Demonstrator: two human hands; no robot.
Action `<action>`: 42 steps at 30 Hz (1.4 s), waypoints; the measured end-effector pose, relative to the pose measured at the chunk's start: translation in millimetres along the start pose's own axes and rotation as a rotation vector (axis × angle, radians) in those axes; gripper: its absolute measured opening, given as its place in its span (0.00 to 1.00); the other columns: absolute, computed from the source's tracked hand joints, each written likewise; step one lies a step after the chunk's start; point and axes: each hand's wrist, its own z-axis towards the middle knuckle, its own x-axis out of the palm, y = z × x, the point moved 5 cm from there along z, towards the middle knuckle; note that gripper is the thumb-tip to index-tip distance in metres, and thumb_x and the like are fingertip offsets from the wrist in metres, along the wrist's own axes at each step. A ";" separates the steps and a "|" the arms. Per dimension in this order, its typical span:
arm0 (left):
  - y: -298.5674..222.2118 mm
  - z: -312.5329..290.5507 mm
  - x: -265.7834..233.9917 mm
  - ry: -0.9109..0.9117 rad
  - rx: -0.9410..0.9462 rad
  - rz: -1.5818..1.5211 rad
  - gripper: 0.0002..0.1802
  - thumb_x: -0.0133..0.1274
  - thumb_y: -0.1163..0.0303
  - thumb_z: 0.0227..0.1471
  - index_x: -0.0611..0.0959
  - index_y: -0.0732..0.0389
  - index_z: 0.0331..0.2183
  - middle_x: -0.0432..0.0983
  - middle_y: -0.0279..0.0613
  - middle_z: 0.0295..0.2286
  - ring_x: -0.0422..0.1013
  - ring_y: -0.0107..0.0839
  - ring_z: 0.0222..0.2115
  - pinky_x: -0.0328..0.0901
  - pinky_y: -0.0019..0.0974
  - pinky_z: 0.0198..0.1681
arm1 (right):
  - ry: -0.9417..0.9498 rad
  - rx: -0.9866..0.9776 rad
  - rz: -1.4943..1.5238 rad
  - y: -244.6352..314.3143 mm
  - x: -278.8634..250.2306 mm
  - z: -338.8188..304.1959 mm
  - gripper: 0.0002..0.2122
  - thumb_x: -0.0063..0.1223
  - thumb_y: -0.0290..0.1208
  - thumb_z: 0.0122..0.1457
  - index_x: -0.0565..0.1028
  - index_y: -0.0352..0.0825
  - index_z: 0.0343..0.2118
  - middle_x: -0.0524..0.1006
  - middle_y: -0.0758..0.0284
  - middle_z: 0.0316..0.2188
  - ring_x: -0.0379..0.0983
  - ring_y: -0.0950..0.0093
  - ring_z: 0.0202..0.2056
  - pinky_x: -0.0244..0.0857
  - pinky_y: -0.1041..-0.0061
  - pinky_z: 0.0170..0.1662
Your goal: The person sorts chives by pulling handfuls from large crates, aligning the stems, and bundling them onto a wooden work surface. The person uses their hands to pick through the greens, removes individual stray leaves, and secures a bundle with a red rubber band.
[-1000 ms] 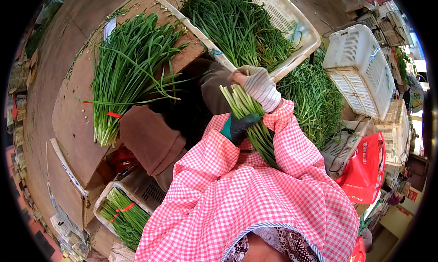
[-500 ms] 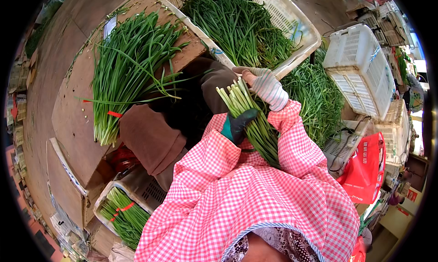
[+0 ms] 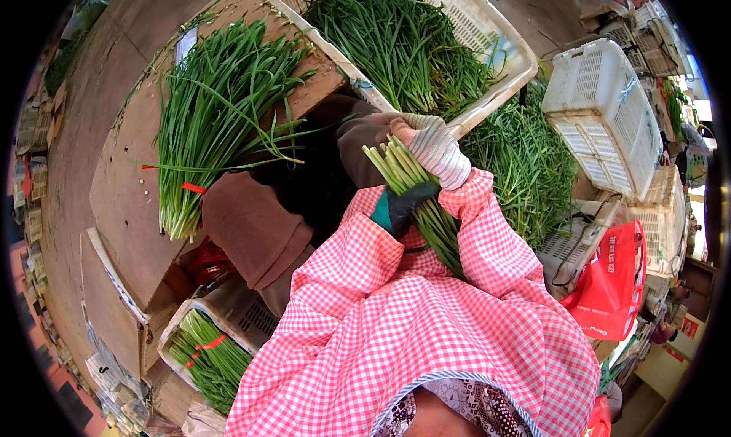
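Note:
My left hand (image 3: 409, 207), in a dark green-coated glove, is closed around a bunch of garlic chives (image 3: 399, 167). Its pale stalk ends point up and away from me, and the green leaves run down towards my right sleeve. Beside those ends is my right hand (image 3: 436, 151), in a striped white knit glove with bare fingertips. Its fingers are curled together against the top of the bunch; what they pinch, if anything, is hidden. To the left, a large pile of chives (image 3: 221, 110) with a red tie (image 3: 194, 188) lies on a brown board (image 3: 122, 189).
A white plastic crate (image 3: 521, 71) of chives stands ahead, with more loose chives (image 3: 518, 167) to its right. Another white crate (image 3: 603, 117) and a red bag (image 3: 609, 285) are at the right. Tied bunches (image 3: 209, 357) fill a crate at lower left.
My right hand has shifted slightly left and down, and its fingers have curled in more over the stalk ends. The left hand keeps its hold on the chives.

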 end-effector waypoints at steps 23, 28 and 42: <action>-0.7 4.4 5.3 -0.099 0.065 0.027 0.12 0.56 0.72 0.44 0.79 0.68 0.32 0.77 0.43 0.28 0.74 0.31 0.27 0.70 0.33 0.32 | -0.256 -0.305 -1.338 27.2 8.0 -38.8 0.07 0.57 0.35 0.42 0.76 0.38 0.17 0.74 0.64 0.18 0.73 0.64 0.21 0.67 0.67 0.27; -5.9 1.8 10.1 -0.121 0.145 0.074 0.12 0.56 0.72 0.44 0.79 0.68 0.32 0.77 0.43 0.28 0.74 0.31 0.27 0.70 0.33 0.32 | -0.209 -0.537 -1.291 25.8 17.5 -39.7 0.04 0.55 0.30 0.41 0.75 0.38 0.16 0.74 0.62 0.17 0.72 0.63 0.20 0.66 0.66 0.26; -60.3 -42.2 -31.7 -0.034 0.128 0.048 0.11 0.56 0.72 0.44 0.78 0.68 0.32 0.76 0.41 0.26 0.73 0.32 0.25 0.70 0.34 0.30 | -0.099 -0.511 -0.452 89.6 41.8 -20.4 0.20 0.57 0.33 0.48 0.72 0.33 0.46 0.77 0.59 0.33 0.75 0.71 0.33 0.68 0.76 0.38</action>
